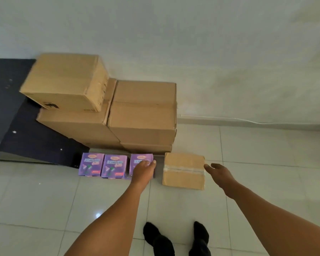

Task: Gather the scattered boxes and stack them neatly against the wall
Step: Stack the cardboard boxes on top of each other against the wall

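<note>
Large brown cartons stand stacked against the white wall (pixel 229 52): one carton (pixel 63 80) sits skewed on top at the left, and a taller pile (pixel 142 108) is to its right. In front of them, three purple printed boxes stand in a row on the floor. My left hand (pixel 144 170) grips the rightmost purple box (pixel 139 159), thumb at its right side. A small taped cardboard box (pixel 183 170) lies just to the right of the row. My right hand (pixel 218 174) reaches it with straight fingers, touching its right edge.
A dark panel or tabletop (pixel 7 108) fills the left side beside the cartons. A white cable (pixel 248 120) runs along the base of the wall. My feet in black socks (pixel 155 235) stand on the pale tiled floor (pixel 266 163).
</note>
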